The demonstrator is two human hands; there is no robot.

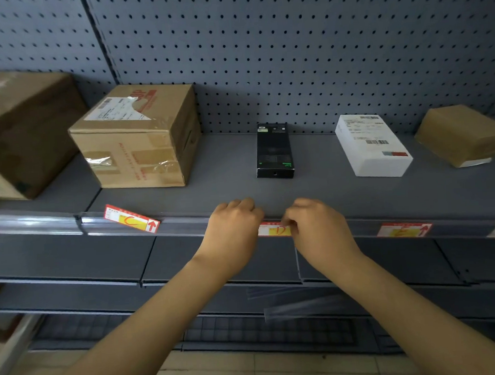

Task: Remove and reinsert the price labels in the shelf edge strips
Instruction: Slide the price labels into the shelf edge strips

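both hands sit at the front edge of the shelf. the left hand and right hand each pinch an end of the price label in the edge strip.

I see red, white and yellow price labels on a grey shelf, a dotted grey pegboard, brown cardboard boxes, one black box, one white box.
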